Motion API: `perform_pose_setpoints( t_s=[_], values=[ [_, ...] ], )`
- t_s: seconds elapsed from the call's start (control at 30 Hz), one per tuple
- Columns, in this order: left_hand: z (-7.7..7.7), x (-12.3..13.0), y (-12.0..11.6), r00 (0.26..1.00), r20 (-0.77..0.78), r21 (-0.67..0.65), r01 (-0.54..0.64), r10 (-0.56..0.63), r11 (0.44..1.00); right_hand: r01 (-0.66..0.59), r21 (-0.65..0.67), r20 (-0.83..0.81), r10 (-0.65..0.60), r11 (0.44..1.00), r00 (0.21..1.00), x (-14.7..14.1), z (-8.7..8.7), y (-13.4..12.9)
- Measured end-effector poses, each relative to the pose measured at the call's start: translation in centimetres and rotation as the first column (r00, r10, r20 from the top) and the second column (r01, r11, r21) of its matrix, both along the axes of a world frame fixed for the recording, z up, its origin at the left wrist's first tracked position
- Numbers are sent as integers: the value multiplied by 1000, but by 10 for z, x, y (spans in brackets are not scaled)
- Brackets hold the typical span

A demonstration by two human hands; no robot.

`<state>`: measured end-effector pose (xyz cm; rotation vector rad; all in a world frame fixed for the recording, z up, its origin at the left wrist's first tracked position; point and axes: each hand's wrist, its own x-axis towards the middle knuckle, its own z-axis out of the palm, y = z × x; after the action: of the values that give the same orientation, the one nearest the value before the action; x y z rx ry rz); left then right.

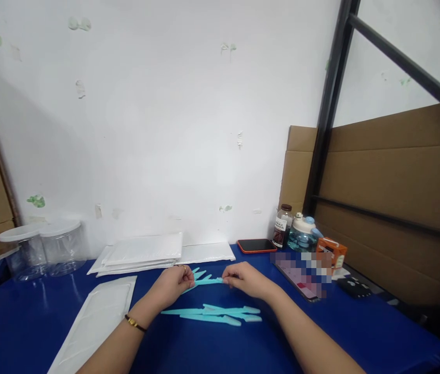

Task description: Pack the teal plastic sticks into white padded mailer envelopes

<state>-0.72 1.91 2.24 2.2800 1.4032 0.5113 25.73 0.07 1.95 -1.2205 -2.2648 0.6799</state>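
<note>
A turquoise eyebrow razor (209,281) is stretched level between my two hands. My left hand (173,284) is closed in a pinch on its left end. At its right end, the fingertips of my right hand (246,280) pinch it. Just behind, other turquoise eyebrow razors (199,273) fan out beside my left fingers; their lower parts are hidden, so I cannot tell whether that hand holds them too. Nearer to me, several more eyebrow razors (220,313) lie in a loose, overlapping group on the blue table (204,353).
White padded envelopes (142,250) are stacked by the wall, and another padded envelope (97,317) lies left. Two clear lidded jars (62,249) stand far left. To the right are a red-edged phone (256,245), a brown bottle (282,228), a blue jug (301,236), an orange box (331,253) and another phone (297,278).
</note>
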Motion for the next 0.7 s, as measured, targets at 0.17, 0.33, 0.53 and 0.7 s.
perform_pose_setpoints(
  t_s=[0.17, 0.33, 0.53, 0.7],
  values=[
    [-3, -16, 7, 993, -67, -29, -94, 92, 995, 163, 129, 114, -178, 978, 977, 22, 4, 6],
    [6, -13, -2, 988, -73, 116, -126, 135, 985, 82, 80, 98, -90, 993, 991, 40, 15, -6],
    [10, 11, -22, 992, -22, -31, 123, -123, 992, -80, -298, 254, 160, 951, 954, 32, 12, -16],
    [11, 24, -32, 974, -12, -21, 226, -227, 974, -43, -197, 195, 82, 979, 977, 18, 7, -14]
  ],
)
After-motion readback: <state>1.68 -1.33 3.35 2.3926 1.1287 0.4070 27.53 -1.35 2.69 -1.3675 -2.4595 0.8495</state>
